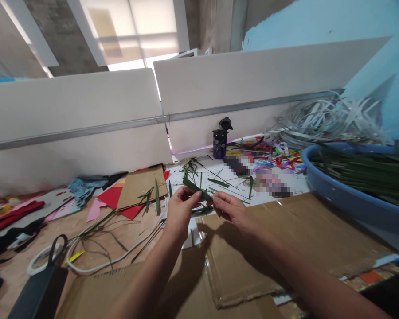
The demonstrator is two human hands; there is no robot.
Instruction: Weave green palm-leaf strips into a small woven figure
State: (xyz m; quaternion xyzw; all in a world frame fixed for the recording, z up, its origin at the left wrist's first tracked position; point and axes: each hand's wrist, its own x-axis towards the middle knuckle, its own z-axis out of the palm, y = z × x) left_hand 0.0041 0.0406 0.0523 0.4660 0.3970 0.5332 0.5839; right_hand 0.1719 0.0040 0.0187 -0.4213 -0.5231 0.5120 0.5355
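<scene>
A green leaf strip (204,195), looking folded or rolled, is stretched between my two hands above the table. My left hand (185,204) pinches it near the middle, thumb on top. At its right end the fingertips of my right hand (226,205) are closed on the same strip. Behind my hands, loose leaf scraps (193,167) and thin stalks lie scattered over a white surface. A flat cardboard sheet (252,248) lies beneath my right hand and forearm.
A blue basin (349,181) heaped with long green leaves (362,170) stands at the right. Behind are a dark flip-lid bottle (220,144), coiled clear strips (329,117) and coloured scraps. Left lie a black box-shaped object (40,288), a tape roll (44,259), a white cable (119,261) and another cardboard piece (141,186).
</scene>
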